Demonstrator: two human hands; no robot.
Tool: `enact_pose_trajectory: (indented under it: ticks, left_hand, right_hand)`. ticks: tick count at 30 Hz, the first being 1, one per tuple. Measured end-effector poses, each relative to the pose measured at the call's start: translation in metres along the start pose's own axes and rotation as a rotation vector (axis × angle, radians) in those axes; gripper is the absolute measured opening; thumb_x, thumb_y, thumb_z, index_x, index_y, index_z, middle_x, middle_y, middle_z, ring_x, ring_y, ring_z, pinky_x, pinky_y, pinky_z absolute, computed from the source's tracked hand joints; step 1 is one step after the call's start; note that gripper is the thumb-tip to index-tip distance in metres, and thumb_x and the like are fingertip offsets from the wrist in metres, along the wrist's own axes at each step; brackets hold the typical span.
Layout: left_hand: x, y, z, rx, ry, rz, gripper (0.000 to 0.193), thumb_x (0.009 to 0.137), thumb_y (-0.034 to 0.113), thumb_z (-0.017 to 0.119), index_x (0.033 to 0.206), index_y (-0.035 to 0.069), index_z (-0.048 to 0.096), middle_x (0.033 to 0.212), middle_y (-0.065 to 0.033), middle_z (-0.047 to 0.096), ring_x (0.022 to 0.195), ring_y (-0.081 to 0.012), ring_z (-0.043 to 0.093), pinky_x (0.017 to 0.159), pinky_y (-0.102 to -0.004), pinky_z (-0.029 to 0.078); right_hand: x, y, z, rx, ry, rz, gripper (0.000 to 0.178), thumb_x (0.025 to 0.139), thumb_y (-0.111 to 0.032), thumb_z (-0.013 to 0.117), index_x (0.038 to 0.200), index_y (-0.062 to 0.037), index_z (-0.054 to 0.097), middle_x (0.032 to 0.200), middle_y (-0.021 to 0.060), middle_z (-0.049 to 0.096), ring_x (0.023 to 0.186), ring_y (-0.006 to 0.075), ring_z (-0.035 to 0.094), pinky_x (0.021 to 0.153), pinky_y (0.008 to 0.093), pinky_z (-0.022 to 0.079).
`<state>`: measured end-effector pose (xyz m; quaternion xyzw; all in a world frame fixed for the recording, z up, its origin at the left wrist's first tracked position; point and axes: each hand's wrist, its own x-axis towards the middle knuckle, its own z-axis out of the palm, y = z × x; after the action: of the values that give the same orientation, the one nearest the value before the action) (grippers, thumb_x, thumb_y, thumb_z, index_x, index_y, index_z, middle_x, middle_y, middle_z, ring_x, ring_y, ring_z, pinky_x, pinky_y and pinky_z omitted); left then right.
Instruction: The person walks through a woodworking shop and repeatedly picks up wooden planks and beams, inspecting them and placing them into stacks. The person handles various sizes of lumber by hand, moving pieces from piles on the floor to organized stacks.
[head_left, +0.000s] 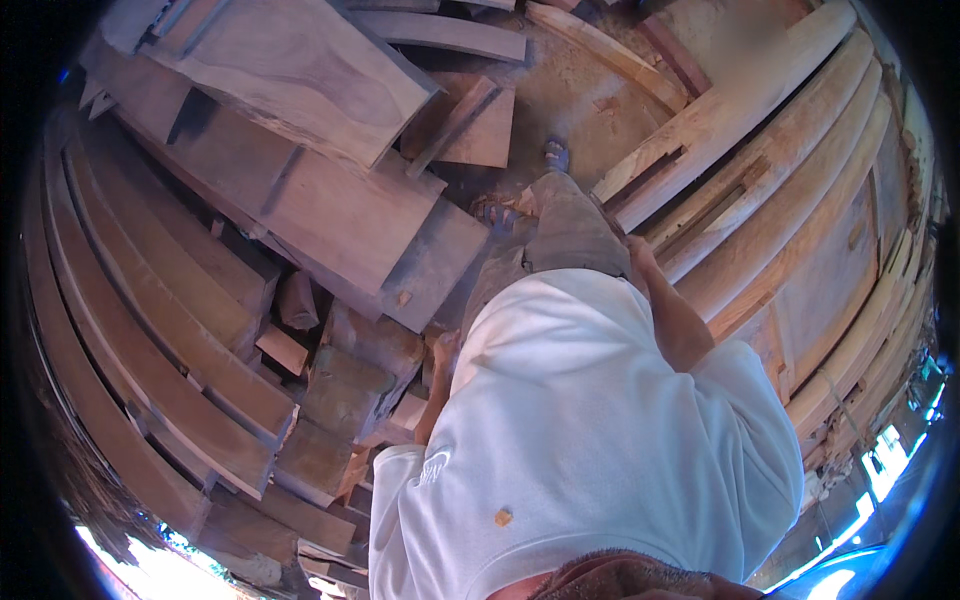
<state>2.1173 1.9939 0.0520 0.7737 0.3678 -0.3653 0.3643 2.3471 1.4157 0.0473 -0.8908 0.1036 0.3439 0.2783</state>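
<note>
My left hand (444, 352) hangs low at my side, close to a stack of wooden blocks (345, 390). It is small and dim in the picture, and its fingers do not show clearly. On the other side, my right hand (640, 256) is beside my trouser leg, near the end of a long pale timber beam (690, 165). Its fingers are mostly hidden, so I cannot tell whether it touches the beam. Wide sawn boards (340, 205) lie stacked ahead of my left hand.
A broad plank with dark grain (320, 80) tops the far left pile. Long thick timbers (150, 330) line the left, and several beams (800, 230) line the right. Sandy floor (555, 95) runs between, where my sandalled foot (556, 153) stands. A short plank (455, 125) leans ahead.
</note>
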Motion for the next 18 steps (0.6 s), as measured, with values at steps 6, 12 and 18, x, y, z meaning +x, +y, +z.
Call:
enact_pose_trajectory:
  ticks: [6,12,18]
  left_hand:
    - [-0.054,0.09,-0.059,-0.545,0.062,-0.335,0.029,0.1,0.034,0.07,0.116,0.01,0.07,0.088,-0.0042,0.07,0.074,-0.0175,0.068,0.062,-0.0324,0.052]
    - [0.016,0.26,-0.098,-0.409,0.143,0.035,0.037,0.103,0.032,0.067,0.124,0.002,0.063,0.103,-0.0066,0.069,0.094,-0.0182,0.068,0.073,-0.031,0.055]
    - [0.063,0.381,-0.059,-0.542,-0.03,0.113,0.038,0.104,0.028,0.066,0.128,-0.001,0.062,0.109,-0.008,0.069,0.103,-0.0179,0.068,0.084,-0.032,0.056]
  right_hand:
    - [-0.008,0.034,0.038,0.042,-0.12,0.162,0.029,0.1,-0.024,0.061,0.115,-0.0017,0.073,0.109,0.0267,0.072,0.105,0.0445,0.07,0.091,0.0546,0.054]
    - [0.046,-0.134,-0.066,0.239,-0.139,-0.02,0.036,0.098,-0.033,0.065,0.115,-0.002,0.073,0.116,0.0246,0.072,0.112,0.0426,0.068,0.094,0.048,0.054]
    - [0.023,-0.102,-0.036,0.21,-0.07,0.007,0.04,0.098,-0.036,0.065,0.117,-0.0008,0.072,0.114,0.0248,0.073,0.11,0.0419,0.069,0.094,0.0477,0.054]
